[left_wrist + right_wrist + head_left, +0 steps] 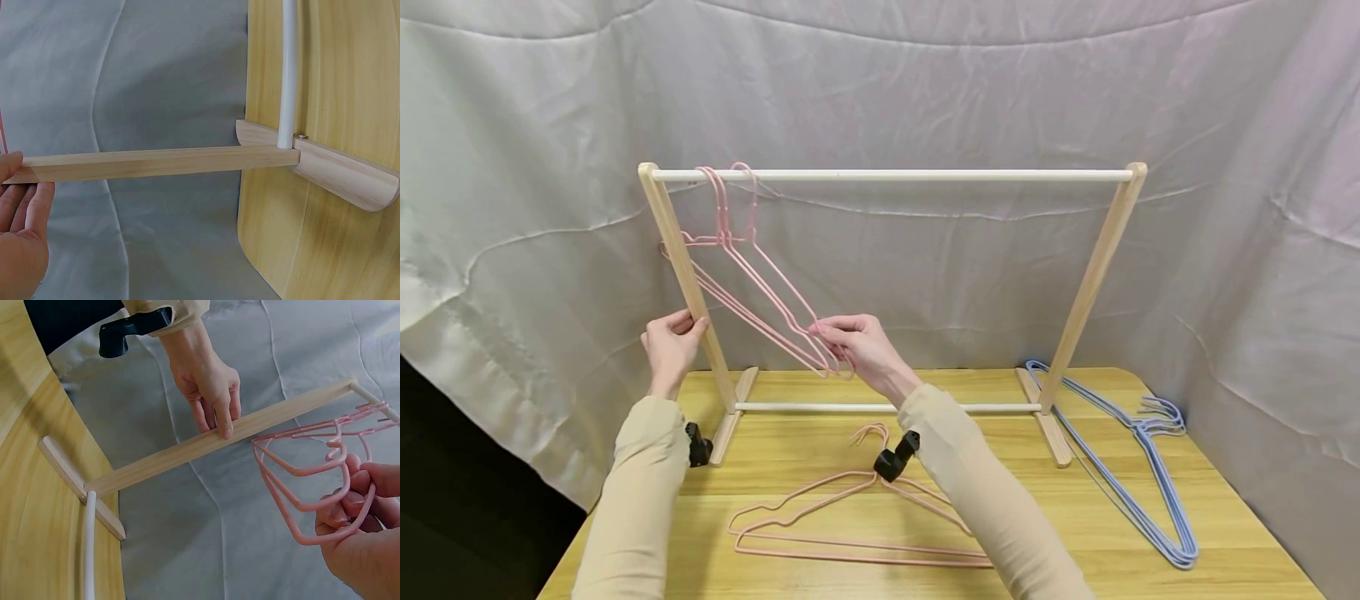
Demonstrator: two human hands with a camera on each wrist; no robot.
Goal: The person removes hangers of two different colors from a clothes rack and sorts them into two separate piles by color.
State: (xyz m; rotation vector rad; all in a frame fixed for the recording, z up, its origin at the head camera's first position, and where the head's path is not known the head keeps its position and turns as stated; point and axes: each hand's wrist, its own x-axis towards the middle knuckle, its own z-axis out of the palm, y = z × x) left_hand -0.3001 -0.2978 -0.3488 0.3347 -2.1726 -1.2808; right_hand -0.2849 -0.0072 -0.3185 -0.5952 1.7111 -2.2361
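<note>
With the left hand (672, 346) steadying the wooden rack's slanted post (688, 279), fingers laid loosely on it, the right hand's (861, 346) fingers pinch the hung pink wire hangers (760, 287), seemingly mid-hanging; next comes the pink wire hanger lying on the worktop (850, 525), I'd guess.

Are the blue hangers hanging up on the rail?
No, the blue hangers lie flat on the table by the rack's right foot, while only pink hangers hang on the rail.

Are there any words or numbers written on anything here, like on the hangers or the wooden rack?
None: no words, numbers, labels or signs can be read in any view.
The pink hangers, blue hangers, wooden rack, table and grey cloth are all plain.
</note>
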